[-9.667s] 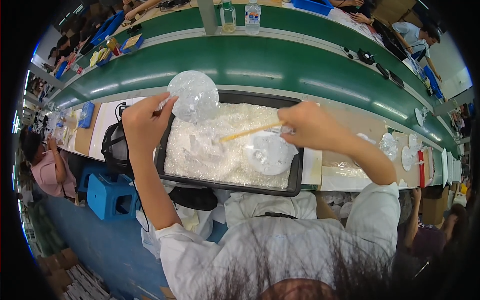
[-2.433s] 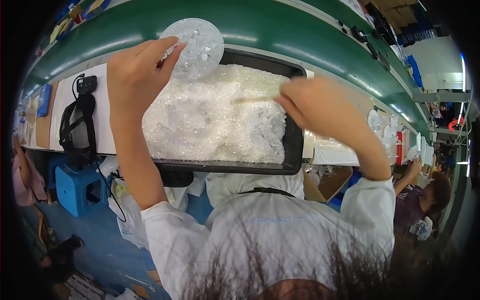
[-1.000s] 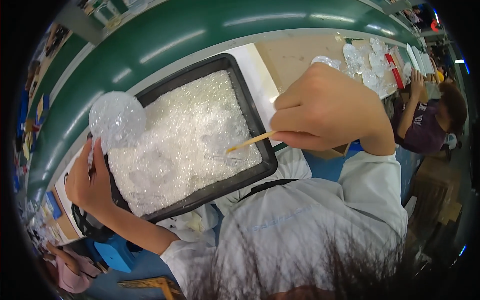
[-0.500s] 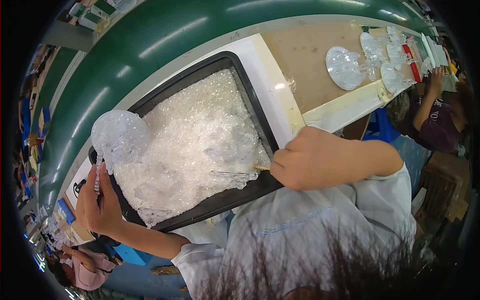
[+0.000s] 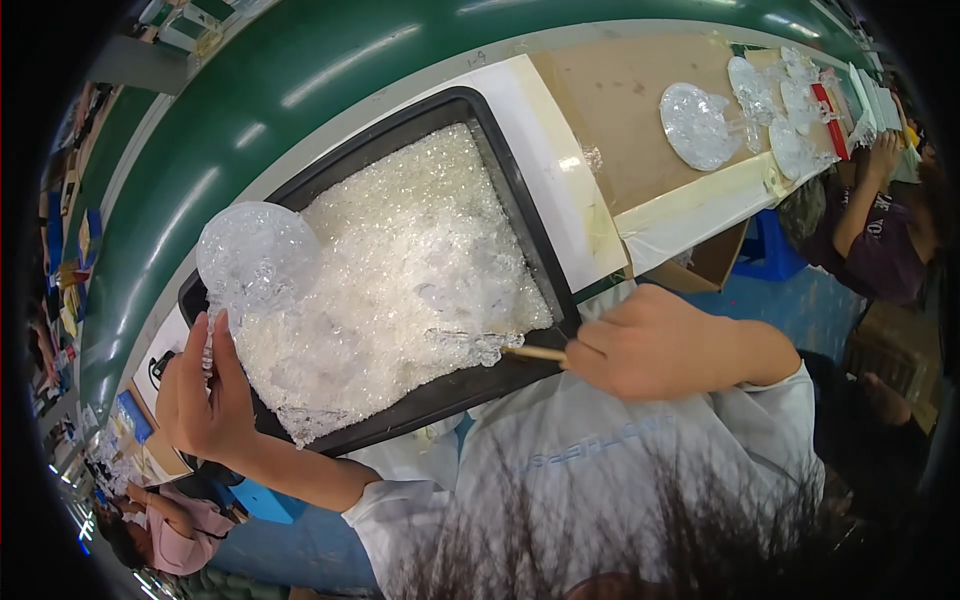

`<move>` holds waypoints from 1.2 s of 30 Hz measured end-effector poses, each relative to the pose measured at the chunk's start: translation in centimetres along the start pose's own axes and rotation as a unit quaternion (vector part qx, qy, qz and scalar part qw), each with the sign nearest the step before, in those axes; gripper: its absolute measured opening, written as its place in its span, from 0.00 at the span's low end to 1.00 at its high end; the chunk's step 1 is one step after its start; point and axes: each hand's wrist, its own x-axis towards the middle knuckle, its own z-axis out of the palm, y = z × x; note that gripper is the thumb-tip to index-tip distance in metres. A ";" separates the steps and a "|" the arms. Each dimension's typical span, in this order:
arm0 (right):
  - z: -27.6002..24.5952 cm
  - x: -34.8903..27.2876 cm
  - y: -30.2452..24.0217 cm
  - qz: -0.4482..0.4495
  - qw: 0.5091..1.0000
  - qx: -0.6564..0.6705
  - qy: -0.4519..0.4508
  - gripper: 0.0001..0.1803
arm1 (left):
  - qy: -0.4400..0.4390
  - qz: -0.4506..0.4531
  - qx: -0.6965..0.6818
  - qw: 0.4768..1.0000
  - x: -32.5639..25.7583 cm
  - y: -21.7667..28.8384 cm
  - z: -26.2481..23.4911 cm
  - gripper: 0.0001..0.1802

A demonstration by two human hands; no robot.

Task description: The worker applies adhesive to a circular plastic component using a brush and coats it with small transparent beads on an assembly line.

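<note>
My left hand (image 5: 205, 400) pinches the thin ridged stem of a clear plastic piece with a round disc (image 5: 257, 255), held over the left side of a black tray (image 5: 535, 235). White glittering granules (image 5: 400, 200) fill the tray. Closed around a thin wooden stick (image 5: 537, 353), my right hand (image 5: 650, 345) is at the tray's near right edge. The stick's tip is by the stem of another clear piece (image 5: 470, 345), which lies partly sunk in the granules. A further clear piece (image 5: 310, 415) rests at the tray's near left corner.
Several clear disc-shaped pieces (image 5: 700, 125) lie on a brown board (image 5: 625, 110) at the right, near a red strip (image 5: 830, 120). A green conveyor belt (image 5: 340, 80) runs behind the tray. Co-workers (image 5: 885, 230) sit at far right and lower left; a blue stool (image 5: 768, 250) stands at right.
The disc in my left hand has shifted slightly right and up. My right hand has drawn a little right and down, exposing more of the wooden stick.
</note>
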 end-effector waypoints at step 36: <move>1.3 -3.8 4.0 0.138 0.885 0.418 0.153 0.05 | 0.024 0.255 0.323 0.911 -2.5 7.3 -6.5 0.05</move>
